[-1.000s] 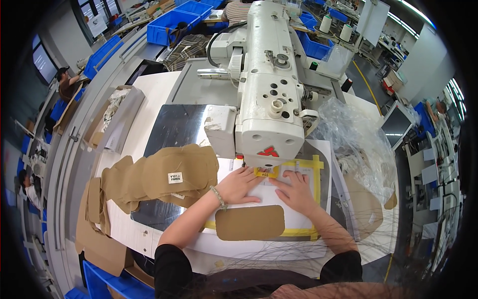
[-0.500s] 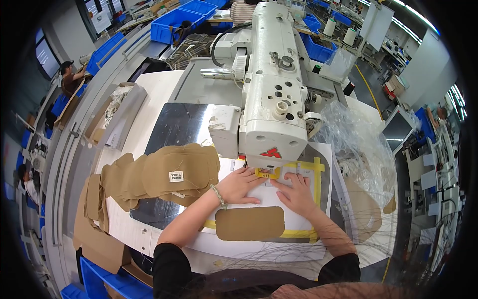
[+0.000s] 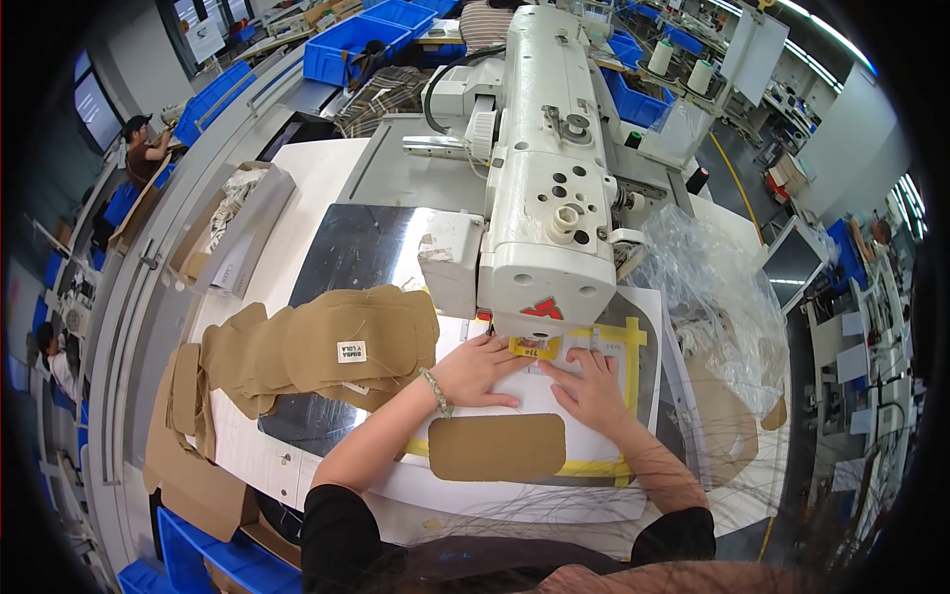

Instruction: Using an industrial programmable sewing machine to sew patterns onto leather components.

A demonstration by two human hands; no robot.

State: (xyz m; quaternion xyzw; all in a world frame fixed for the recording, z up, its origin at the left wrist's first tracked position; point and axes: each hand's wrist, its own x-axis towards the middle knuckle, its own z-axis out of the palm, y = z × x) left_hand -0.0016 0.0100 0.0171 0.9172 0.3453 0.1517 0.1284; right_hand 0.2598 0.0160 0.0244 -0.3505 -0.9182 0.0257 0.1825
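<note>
Below the head of a white sewing machine [image 3: 554,267], both my hands lie flat on a white sheet [image 3: 534,398] edged with yellow tape. My left hand [image 3: 477,371], with a beaded bracelet at the wrist, has its fingers stretched toward the needle area. On the other side, my right hand [image 3: 589,389] rests with fingers spread. A small yellow plate [image 3: 535,348] sits between my fingertips under the machine head; the needle itself is hidden. Nearer to me lies a tan rounded rectangular piece [image 3: 498,447], touched by neither hand.
Tan cut pieces [image 3: 297,346], one with a white label, are stacked to the left. Behind them stands an open grey box [image 3: 233,233] holding cloth. Clear plastic film [image 3: 712,282] is crumpled at the right. A blue crate [image 3: 233,554] sits below the table's left front.
The whole view has shifted very slightly. My hands and the tan piece stay in the same places.
</note>
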